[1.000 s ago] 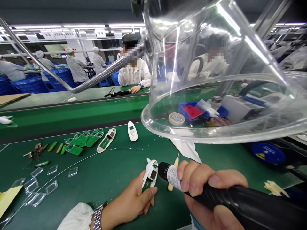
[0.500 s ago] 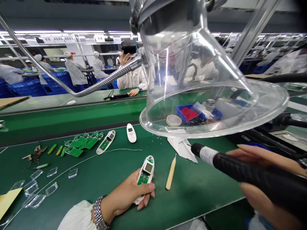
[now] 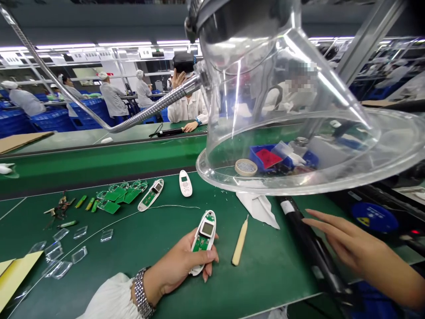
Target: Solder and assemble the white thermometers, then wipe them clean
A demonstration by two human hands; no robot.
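Observation:
My left hand (image 3: pixel 177 261) is shut around a white handheld device casing (image 3: pixel 204 237), which shows a small LCD screen and a green circuit board. A watch band circles that wrist. My right hand (image 3: pixel 355 246) is open, its fingers spread and holding nothing. Its fingertips hover just right of a black cylindrical power tool (image 3: pixel 308 248), which lies along the mat's right side with a white label near its tip. Between my hands lies a wooden-handled pick (image 3: pixel 239 244), and a crumpled white cloth (image 3: pixel 257 209) sits above it.
Several green circuit boards (image 3: pixel 119 194), opened white casings (image 3: pixel 151 195) and clear plastic pieces (image 3: pixel 66 248) lie on the green mat (image 3: pixel 265 274). A clear acrylic dome (image 3: pixel 285 146) hangs overhead on a metal arm. A co-worker (image 3: pixel 187 108) sits across the conveyor.
My right hand has set the black tool down on the mat and let go of it. The left hand still holds the casing, and the view has shifted slightly.

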